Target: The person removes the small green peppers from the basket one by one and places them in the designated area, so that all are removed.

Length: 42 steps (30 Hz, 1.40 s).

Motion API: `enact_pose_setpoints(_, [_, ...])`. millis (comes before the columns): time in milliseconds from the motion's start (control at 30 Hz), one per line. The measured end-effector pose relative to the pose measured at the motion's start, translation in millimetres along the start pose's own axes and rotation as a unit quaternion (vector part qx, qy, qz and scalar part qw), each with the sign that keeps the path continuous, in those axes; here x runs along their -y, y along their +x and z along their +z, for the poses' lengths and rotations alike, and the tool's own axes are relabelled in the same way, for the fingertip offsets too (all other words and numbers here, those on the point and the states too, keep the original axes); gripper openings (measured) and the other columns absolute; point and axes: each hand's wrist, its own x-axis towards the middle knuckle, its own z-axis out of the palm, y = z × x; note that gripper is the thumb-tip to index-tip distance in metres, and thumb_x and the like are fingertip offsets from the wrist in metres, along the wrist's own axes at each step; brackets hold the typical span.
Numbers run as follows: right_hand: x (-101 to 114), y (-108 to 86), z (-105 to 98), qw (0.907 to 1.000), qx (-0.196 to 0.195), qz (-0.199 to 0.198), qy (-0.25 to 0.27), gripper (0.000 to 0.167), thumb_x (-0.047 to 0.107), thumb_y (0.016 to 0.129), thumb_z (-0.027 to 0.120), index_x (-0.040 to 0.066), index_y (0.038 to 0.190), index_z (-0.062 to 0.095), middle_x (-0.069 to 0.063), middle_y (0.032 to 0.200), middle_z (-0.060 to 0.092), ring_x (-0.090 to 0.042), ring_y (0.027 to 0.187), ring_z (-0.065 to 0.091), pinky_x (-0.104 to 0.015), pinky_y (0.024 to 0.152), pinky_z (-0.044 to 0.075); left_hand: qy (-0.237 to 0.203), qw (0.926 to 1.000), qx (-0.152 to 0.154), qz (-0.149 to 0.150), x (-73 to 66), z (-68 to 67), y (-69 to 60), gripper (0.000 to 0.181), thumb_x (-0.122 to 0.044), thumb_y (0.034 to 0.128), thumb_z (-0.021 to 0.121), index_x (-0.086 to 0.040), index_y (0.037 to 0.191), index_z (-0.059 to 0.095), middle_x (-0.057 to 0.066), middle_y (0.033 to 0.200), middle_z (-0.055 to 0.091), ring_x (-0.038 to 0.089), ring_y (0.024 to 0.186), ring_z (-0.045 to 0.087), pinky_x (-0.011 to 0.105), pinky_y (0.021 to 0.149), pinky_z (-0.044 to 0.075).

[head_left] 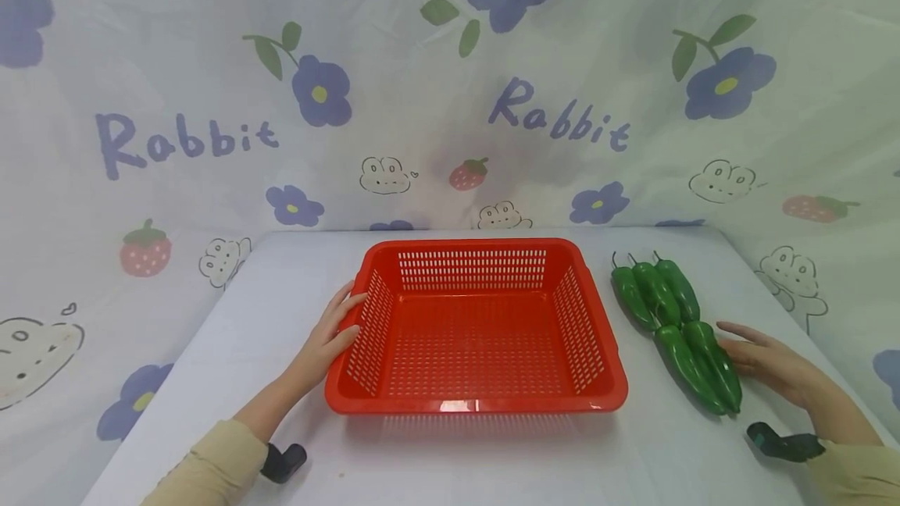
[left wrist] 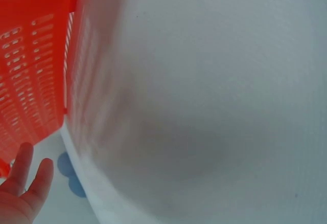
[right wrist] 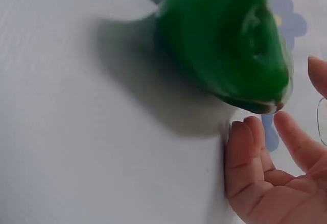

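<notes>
A red plastic basket (head_left: 478, 404) with slotted walls stands in the middle of the table. My left hand (head_left: 326, 338) rests at its left rim, fingers extended over the edge; in the left wrist view two fingers (left wrist: 38, 185) show spread beside the red wall (left wrist: 30, 75). Several green peppers (head_left: 654, 291) lie to the right of the basket, three behind and two in front. My right hand (head_left: 769, 361) is beside the front pair (head_left: 699, 369), fingers loosely bent. The right wrist view shows a pepper (right wrist: 225, 40) close by the fingertips, with nothing held in the palm.
A white cloth covers the table (head_left: 548, 467). Behind it hangs a patterned curtain (head_left: 436, 100) with flowers and rabbits. Black wrist devices (head_left: 283, 463) sit by both sleeves.
</notes>
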Motion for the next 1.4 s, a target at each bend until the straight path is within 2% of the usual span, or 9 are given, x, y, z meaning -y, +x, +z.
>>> enact_pose_setpoints(133, [2.8,-3.1,-3.0,0.9999,-0.013,-0.008,-0.003,0.071,0.031,0.096,0.042,-0.012,0.14,0.007,-0.025,0.129,0.047,-0.012,0.101,0.059,-0.04,0.087,0.048,-0.002,1.0,-0.001,0.001,-0.4,1.1,1.7,0.048,-0.013,0.0924,0.045,-0.005,0.138,0.034,0.014,0.152,0.006,0.037,0.126,0.027,0.037,0.08,0.054])
enact_pose_setpoints(300, [7.8,-5.1,-9.9,0.9992,-0.027,-0.026,0.01,0.067,0.029,0.096,0.044,-0.009,0.141,0.011,0.007,0.113,0.057,0.009,0.088,0.056,-0.023,0.079,0.049,-0.005,1.0,0.001,0.003,0.2,1.1,3.2,0.048,-0.013,0.0924,0.044,-0.005,0.138,0.034,0.014,0.152,0.006,0.037,0.125,0.028,0.03,0.079,0.053])
enact_pose_setpoints(533, [20.7,-4.0,-19.5,0.997,-0.041,-0.066,0.005,0.057,0.025,0.097,0.043,-0.004,0.14,0.02,-0.017,0.127,0.046,0.008,0.09,0.055,-0.021,0.077,0.051,-0.002,1.0,-0.002,0.009,2.5,0.3,3.1,0.047,-0.012,0.0919,0.044,-0.003,0.137,0.034,0.015,0.152,0.006,0.037,0.127,0.024,0.017,0.078,0.048])
enact_pose_setpoints(667, [31.2,-4.7,-25.4,0.9968,-0.038,-0.07,0.007,0.05,0.026,0.097,0.042,0.006,0.139,0.025,0.017,0.114,0.046,0.01,0.09,0.053,-0.019,0.077,0.05,0.0,0.9999,-0.002,0.011,2.7,-0.2,3.5,0.047,-0.012,0.092,0.044,-0.003,0.137,0.034,0.015,0.152,0.006,0.036,0.126,0.026,0.02,0.078,0.05])
enact_pose_setpoints(767, [40.5,-4.8,-28.2,0.9961,-0.039,-0.079,0.003,0.049,0.025,0.097,0.043,0.008,0.139,0.025,0.029,0.105,0.041,0.012,0.09,0.052,-0.018,0.076,0.05,0.006,0.9999,-0.002,0.011,3.2,-0.5,2.6,0.048,-0.013,0.092,0.045,-0.005,0.138,0.034,0.014,0.152,0.007,0.036,0.126,0.027,0.03,0.079,0.053])
enact_pose_setpoints(1000, [68.1,-3.3,-30.5,0.9931,-0.051,-0.095,-0.045,0.063,0.025,0.097,0.044,-0.008,0.14,0.013,0.009,0.114,0.048,0.014,0.09,0.05,-0.019,0.076,0.05,0.048,0.9988,0.009,0.002,1.3,-4.1,0.2,0.052,-0.016,0.0928,0.046,-0.008,0.142,0.03,0.015,0.152,0.008,0.04,0.13,0.023,0.051,0.083,0.05])
enact_pose_setpoints(1200, [102.9,-2.7,-28.5,0.9882,-0.07,-0.115,-0.074,0.065,0.026,0.096,0.044,-0.007,0.141,0.011,-0.017,0.128,0.045,0.018,0.088,0.048,-0.015,0.075,0.049,0.129,0.9902,0.047,-0.024,-10.3,-15.8,3.2,0.062,-0.023,0.0926,0.049,-0.007,0.145,0.02,0.016,0.152,0.008,0.043,0.132,0.019,0.056,0.086,0.046])
enact_pose_setpoints(1333, [125.9,-3.1,-24.2,0.9821,-0.081,-0.153,-0.074,0.062,0.022,0.096,0.045,-0.006,0.142,0.014,0.015,0.112,0.05,0.018,0.09,0.048,-0.011,0.074,0.047,0.191,0.9783,0.062,-0.052,-22.5,-26.7,8.3,0.068,-0.033,0.0927,0.048,-0.006,0.146,0.016,0.018,0.151,0.012,0.043,0.133,0.019,0.058,0.09,0.041])
enact_pose_setpoints(1400, [138.3,-2.8,-20.1,0.9799,-0.085,-0.164,-0.076,0.063,0.022,0.096,0.045,-0.005,0.143,0.012,0.006,0.118,0.052,0.019,0.089,0.047,-0.01,0.074,0.045,0.217,0.9723,0.061,-0.063,-28.9,-33.3,12.3,0.07,-0.037,0.0931,0.046,-0.004,0.146,0.014,0.02,0.15,0.014,0.043,0.134,0.017,0.061,0.095,0.034])
